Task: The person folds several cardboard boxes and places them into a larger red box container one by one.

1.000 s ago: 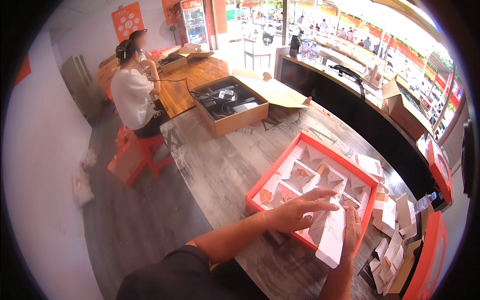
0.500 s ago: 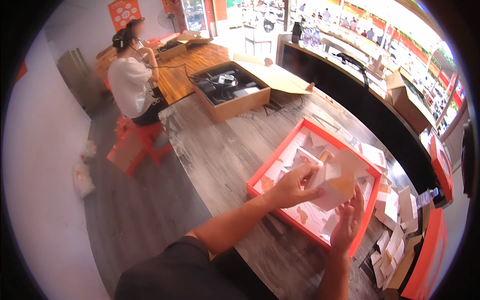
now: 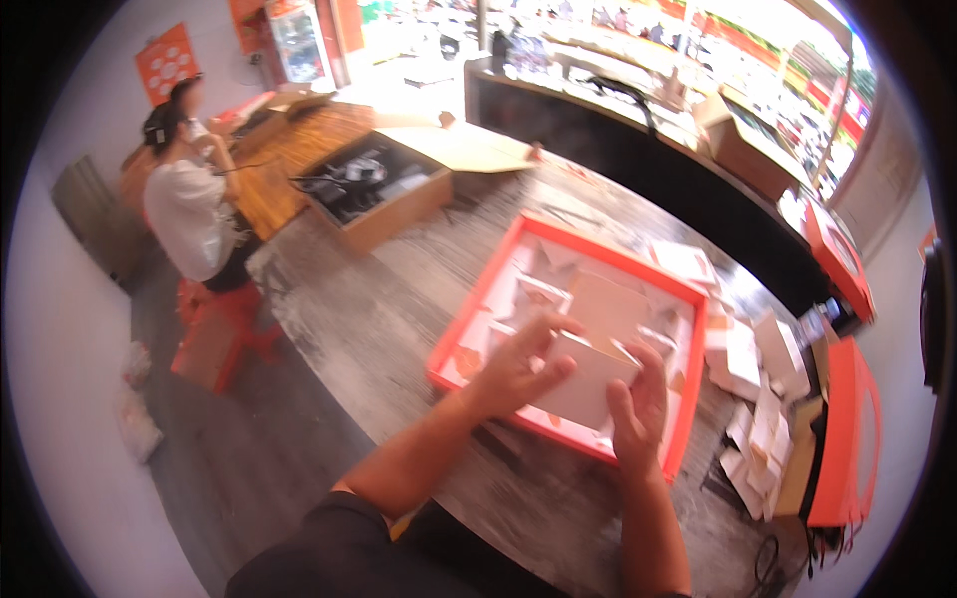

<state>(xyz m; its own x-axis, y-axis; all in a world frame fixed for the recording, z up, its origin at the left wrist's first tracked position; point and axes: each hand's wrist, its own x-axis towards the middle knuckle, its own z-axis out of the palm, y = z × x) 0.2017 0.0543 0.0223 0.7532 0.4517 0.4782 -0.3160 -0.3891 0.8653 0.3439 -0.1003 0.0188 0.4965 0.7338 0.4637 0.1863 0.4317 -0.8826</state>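
1 left hand (image 3: 513, 373) and 1 right hand (image 3: 640, 404), fingers curved, hold 1 small white carton (image 3: 581, 391) between them, over 1 open red box (image 3: 618, 259) containing white cardboard pieces (image 3: 541, 292), count obscured. Right of it: several loose white cartons (image 3: 734, 365). Farther: 1 open brown box (image 3: 409, 213) holding dark and pale items (image 3: 361, 177).
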